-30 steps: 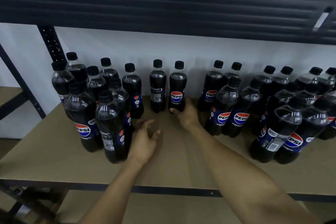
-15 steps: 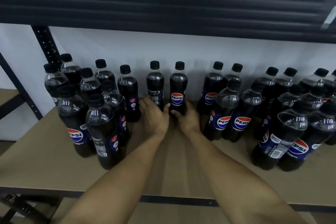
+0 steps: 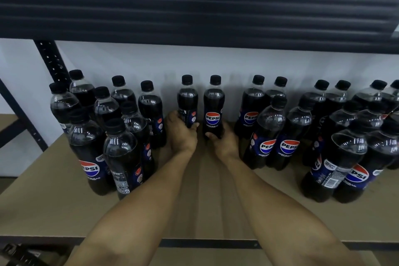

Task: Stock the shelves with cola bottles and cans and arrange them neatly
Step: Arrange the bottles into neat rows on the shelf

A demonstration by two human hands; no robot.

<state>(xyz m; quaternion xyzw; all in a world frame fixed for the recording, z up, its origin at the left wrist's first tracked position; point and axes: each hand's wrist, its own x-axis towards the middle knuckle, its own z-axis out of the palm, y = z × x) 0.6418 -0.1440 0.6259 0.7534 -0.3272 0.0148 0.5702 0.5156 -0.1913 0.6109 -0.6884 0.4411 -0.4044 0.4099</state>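
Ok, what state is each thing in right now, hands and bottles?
left middle bottle: upright, capped, logo turned away.
right middle bottle: upright, capped, logo forward.
left hand: grips left middle bottle.
right hand: grips right middle bottle.
left cluster: upright, capped, bunched.
right cluster: upright, capped, bunched.

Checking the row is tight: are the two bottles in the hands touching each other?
Apart. The head view shows a strip of white wall between the left-hand bottle and the right-hand bottle.
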